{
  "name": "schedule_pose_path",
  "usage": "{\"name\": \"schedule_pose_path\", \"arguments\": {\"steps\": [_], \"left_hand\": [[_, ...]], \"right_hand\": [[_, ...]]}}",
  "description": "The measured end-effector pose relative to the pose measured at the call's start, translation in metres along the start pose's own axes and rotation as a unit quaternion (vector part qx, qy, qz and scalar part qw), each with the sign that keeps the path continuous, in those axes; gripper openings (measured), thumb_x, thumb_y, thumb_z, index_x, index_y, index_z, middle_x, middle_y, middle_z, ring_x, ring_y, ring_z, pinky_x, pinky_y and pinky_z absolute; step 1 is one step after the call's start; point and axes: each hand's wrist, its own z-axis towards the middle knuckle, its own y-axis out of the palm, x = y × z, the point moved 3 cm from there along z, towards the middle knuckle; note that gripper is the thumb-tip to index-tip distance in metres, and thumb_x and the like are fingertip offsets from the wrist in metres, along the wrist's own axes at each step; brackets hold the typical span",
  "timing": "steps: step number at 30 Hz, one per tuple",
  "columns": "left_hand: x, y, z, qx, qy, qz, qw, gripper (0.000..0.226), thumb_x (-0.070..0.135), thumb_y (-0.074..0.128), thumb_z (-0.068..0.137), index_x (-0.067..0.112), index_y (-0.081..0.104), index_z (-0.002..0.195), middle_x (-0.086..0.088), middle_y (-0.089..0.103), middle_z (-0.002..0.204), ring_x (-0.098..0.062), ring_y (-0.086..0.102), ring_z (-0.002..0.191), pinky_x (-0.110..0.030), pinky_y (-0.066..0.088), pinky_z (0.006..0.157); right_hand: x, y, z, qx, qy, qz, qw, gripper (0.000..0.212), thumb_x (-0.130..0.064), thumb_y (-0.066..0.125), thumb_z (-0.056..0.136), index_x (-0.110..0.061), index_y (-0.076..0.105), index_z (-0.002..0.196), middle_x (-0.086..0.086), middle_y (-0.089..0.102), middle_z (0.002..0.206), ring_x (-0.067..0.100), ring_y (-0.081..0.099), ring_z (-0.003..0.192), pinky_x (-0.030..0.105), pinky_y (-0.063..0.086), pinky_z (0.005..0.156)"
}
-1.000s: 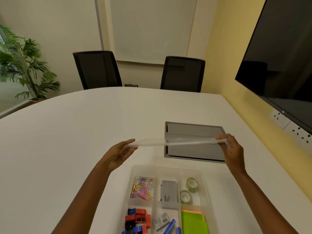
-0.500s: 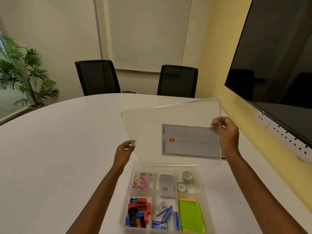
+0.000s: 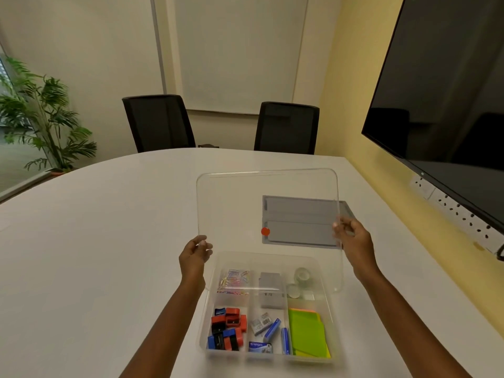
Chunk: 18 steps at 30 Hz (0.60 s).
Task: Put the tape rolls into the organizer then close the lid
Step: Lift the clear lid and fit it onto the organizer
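Observation:
A clear plastic organizer [image 3: 208, 350] sits open on the white table in front of me. Two tape rolls [image 3: 302, 275] lie in its far right compartment, seen through the lid. I hold the clear lid [image 3: 234, 203], marked with a small red dot, tilted up above the organizer's far half. My left hand [image 3: 194, 256] pinches its left edge near the lower corner. My right hand [image 3: 354, 241] grips the right edge. The lid's near edge hangs over the far compartments and is apart from the rim.
The organizer also holds paper clips [image 3: 234, 279], red, blue and black sharpeners [image 3: 227, 328], staple boxes [image 3: 261, 321] and green sticky notes [image 3: 308, 331]. A grey floor-box panel [image 3: 300, 214] is set in the table behind. Two black chairs [image 3: 158, 121] stand beyond; a screen [image 3: 447, 91] hangs at right.
The lid went from lying flat and edge-on above the table to standing tilted up, facing me, and has come closer over the organizer. Both hands kept their hold on it.

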Motion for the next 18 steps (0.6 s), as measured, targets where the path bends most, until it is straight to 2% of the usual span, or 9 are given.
{"name": "schedule_pose_path", "arguments": {"steps": [3,6,10,13,18], "left_hand": [[-0.007,-0.003,-0.001,0.023,-0.031,-0.007,0.999,0.024,0.004,0.042,0.093,0.002,0.055,0.114,-0.002,0.056,0.075,-0.02,0.055,0.077,-0.022,0.046,0.072],[-0.012,-0.008,-0.002,0.046,-0.051,0.0,0.998,0.028,0.005,0.044,0.093,0.002,0.053,0.119,-0.003,0.056,0.076,-0.02,0.056,0.078,-0.027,0.047,0.076],[-0.024,-0.014,-0.004,0.078,-0.076,0.037,0.993,0.034,0.005,0.049,0.091,0.0,0.044,0.124,-0.014,0.058,0.095,-0.027,0.055,0.09,-0.036,0.045,0.089],[-0.035,-0.019,-0.002,0.076,-0.081,0.115,0.987,0.032,0.002,0.05,0.089,-0.004,0.05,0.12,-0.019,0.058,0.102,-0.029,0.055,0.089,-0.037,0.046,0.087],[-0.051,-0.029,-0.005,0.062,-0.081,0.211,0.972,0.029,0.001,0.051,0.087,-0.005,0.053,0.115,-0.024,0.058,0.121,-0.038,0.055,0.108,-0.046,0.045,0.098]], "right_hand": [[0.028,-0.003,-0.018,0.001,0.032,-0.007,0.999,0.019,-0.013,0.055,0.09,-0.008,0.059,0.108,0.007,0.06,0.09,0.017,0.056,0.072,0.032,0.048,0.072],[0.054,-0.005,-0.032,-0.006,0.06,-0.032,0.998,0.021,-0.009,0.057,0.088,-0.004,0.061,0.108,0.002,0.06,0.077,0.018,0.056,0.069,0.029,0.047,0.068],[0.067,-0.004,-0.042,0.0,0.059,-0.08,0.995,0.022,-0.006,0.061,0.085,0.0,0.064,0.105,0.012,0.064,0.093,0.023,0.056,0.087,0.029,0.041,0.078],[0.078,-0.002,-0.044,-0.002,0.081,-0.104,0.991,0.023,-0.004,0.062,0.083,0.003,0.064,0.105,0.019,0.067,0.103,0.023,0.055,0.088,0.028,0.04,0.079],[0.107,0.0,-0.054,-0.018,0.137,-0.136,0.981,0.022,-0.001,0.063,0.082,0.008,0.064,0.102,0.022,0.067,0.11,0.027,0.058,0.094,0.027,0.039,0.08]]}}
